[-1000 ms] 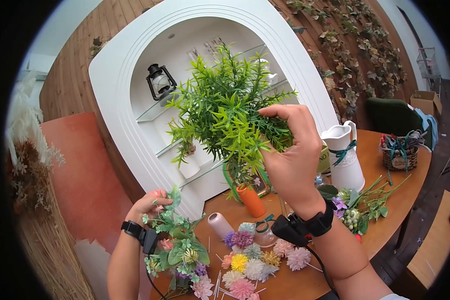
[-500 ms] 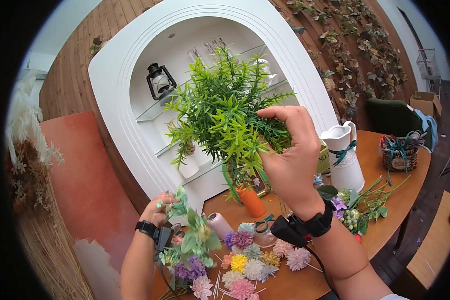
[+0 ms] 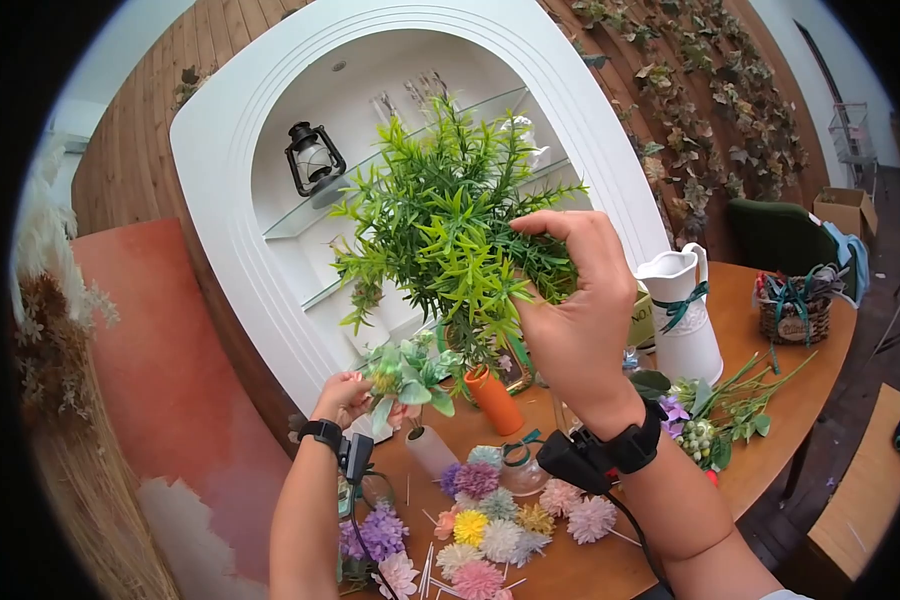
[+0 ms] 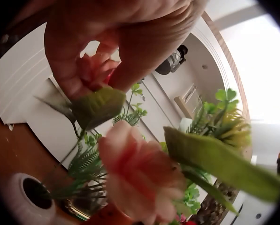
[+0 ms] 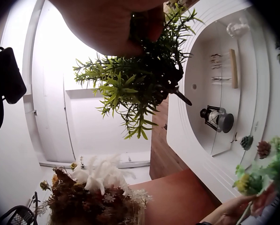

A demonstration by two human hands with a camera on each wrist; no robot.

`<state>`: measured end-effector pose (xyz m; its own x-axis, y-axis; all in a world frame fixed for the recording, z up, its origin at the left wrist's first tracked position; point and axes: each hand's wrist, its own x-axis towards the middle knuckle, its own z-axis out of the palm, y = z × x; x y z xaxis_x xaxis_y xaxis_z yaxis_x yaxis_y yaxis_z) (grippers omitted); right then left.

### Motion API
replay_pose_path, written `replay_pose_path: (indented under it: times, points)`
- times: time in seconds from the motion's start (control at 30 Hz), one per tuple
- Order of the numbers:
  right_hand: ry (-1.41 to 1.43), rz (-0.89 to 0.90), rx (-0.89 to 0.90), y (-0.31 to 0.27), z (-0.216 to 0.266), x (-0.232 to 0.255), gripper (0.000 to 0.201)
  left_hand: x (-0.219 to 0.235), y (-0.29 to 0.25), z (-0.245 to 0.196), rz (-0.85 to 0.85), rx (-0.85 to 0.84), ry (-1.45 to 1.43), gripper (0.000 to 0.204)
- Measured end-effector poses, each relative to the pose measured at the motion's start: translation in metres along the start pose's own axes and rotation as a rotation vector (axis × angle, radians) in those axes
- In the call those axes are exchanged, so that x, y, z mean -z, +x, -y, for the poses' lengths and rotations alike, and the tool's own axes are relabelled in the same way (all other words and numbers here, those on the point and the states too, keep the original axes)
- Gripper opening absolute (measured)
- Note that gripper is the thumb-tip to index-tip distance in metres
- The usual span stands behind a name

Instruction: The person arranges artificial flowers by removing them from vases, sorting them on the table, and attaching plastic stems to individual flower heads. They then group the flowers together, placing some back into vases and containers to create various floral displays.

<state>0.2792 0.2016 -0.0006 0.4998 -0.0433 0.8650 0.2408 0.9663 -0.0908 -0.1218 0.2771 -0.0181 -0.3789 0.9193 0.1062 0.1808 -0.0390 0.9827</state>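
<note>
My left hand (image 3: 342,398) pinches a spray of artificial flowers (image 3: 415,375) with pale green leaves. In the left wrist view a pink flower (image 4: 140,173) of the spray hangs below the fingers. The spray hovers over a ribbed pale pink vase (image 3: 431,455) on the table. My right hand (image 3: 585,310) holds a bushy bunch of green artificial foliage (image 3: 440,215) up in the air, thumb and forefinger at its right side. In the head view the foliage's lower end overlaps the mouth of an orange vase (image 3: 495,402). Leaves hide part of my right fingertips.
Loose flower heads (image 3: 500,540) in several colours lie on the wooden table (image 3: 590,570), beside a small glass vase (image 3: 523,470). A white pitcher (image 3: 685,320), cut stems (image 3: 735,410) and a wicker basket (image 3: 795,315) are at the right. Behind stands a white arched cabinet (image 3: 220,200).
My left hand has moved up and to the right with the flower spray, from the table's left edge to over the pink vase. My right hand stays with the foliage.
</note>
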Motion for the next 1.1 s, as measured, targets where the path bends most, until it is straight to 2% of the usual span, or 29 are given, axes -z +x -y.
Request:
replay_pose_path:
  times: [0.03, 0.1, 0.17, 0.33, 0.43, 0.5, 0.53, 0.57, 0.63, 0.67, 0.73, 0.77, 0.8, 0.83, 0.87, 0.9, 0.97, 1.03, 1.1]
  points:
    - [-0.002, 0.007, 0.009, 0.0, -0.002, 0.0, 0.035, -0.009, -0.006, -0.004, -0.076, -0.003, 0.168, 0.013]
    - [-0.026, 0.023, -0.009, -0.003, -0.008, -0.001, 0.035, -0.008, -0.007, -0.004, -0.01, -0.003, 0.254, 0.013]
    - [-0.047, 0.041, -0.029, -0.006, -0.014, -0.003, 0.036, -0.017, -0.031, -0.017, -0.089, 0.027, 0.528, 0.015]
    - [-0.126, 0.123, -0.118, -0.016, -0.024, -0.009, 0.036, 0.014, -0.041, -0.02, -0.052, -0.018, 0.679, 0.019]
    - [-0.165, 0.171, -0.12, -0.024, -0.028, -0.014, 0.036, 0.028, -0.056, -0.02, -0.004, -0.033, 0.799, 0.029]
    - [-0.19, 0.207, -0.121, -0.03, -0.028, -0.017, 0.035, 0.028, -0.069, -0.014, -0.014, -0.244, 0.706, 0.04]
    - [-0.215, 0.224, -0.122, -0.034, -0.031, -0.019, 0.035, 0.02, -0.09, -0.019, -0.091, -0.359, 0.737, 0.046]
    - [-0.242, 0.243, -0.12, -0.038, -0.034, -0.021, 0.035, 0.024, -0.09, -0.012, -0.096, -0.36, 0.717, 0.046]
    - [-0.258, 0.279, -0.097, -0.049, -0.043, -0.025, 0.035, 0.03, -0.089, 0.005, -0.624, -1.012, 1.094, 0.038]
    - [-0.279, 0.328, -0.108, -0.055, -0.048, -0.028, 0.035, 0.024, -0.105, 0.002, -0.633, -1.005, 1.075, 0.038]
    - [-0.315, 0.411, -0.123, -0.065, -0.061, -0.039, 0.033, 0.006, -0.157, -0.002, -0.582, -1.09, 0.739, 0.026]
    - [-0.32, 0.424, -0.117, -0.069, -0.07, -0.046, 0.033, -0.006, -0.186, 0.0, -0.449, -0.944, 0.537, 0.015]
    - [-0.378, 0.485, -0.152, -0.072, -0.079, -0.053, 0.033, -0.01, -0.202, 0.013, -0.354, -0.912, 0.483, 0.011]
    - [-0.439, 0.545, -0.186, -0.075, -0.089, -0.059, 0.032, -0.018, -0.221, 0.024, -0.209, -0.756, 0.307, 0.012]
    - [-0.472, 0.582, -0.247, -0.077, -0.099, -0.066, 0.032, -0.021, -0.242, 0.028, 0.01, -0.518, 0.15, 0.016]
    - [-0.482, 0.593, -0.233, -0.081, -0.112, -0.071, 0.032, -0.024, -0.254, 0.036, 0.157, -0.406, 0.026, 0.018]
    - [-0.582, 0.576, -0.246, -0.085, -0.129, -0.081, 0.032, -0.029, -0.264, 0.053, 0.306, -0.352, -0.132, 0.022]
    - [-0.615, 0.602, -0.262, -0.088, -0.133, -0.088, 0.031, -0.028, -0.261, 0.067, 0.352, -0.264, -0.191, 0.022]
    - [-0.645, 0.676, -0.265, -0.093, -0.132, -0.097, 0.03, -0.025, -0.255, 0.075, 0.378, -0.264, -0.21, 0.023]
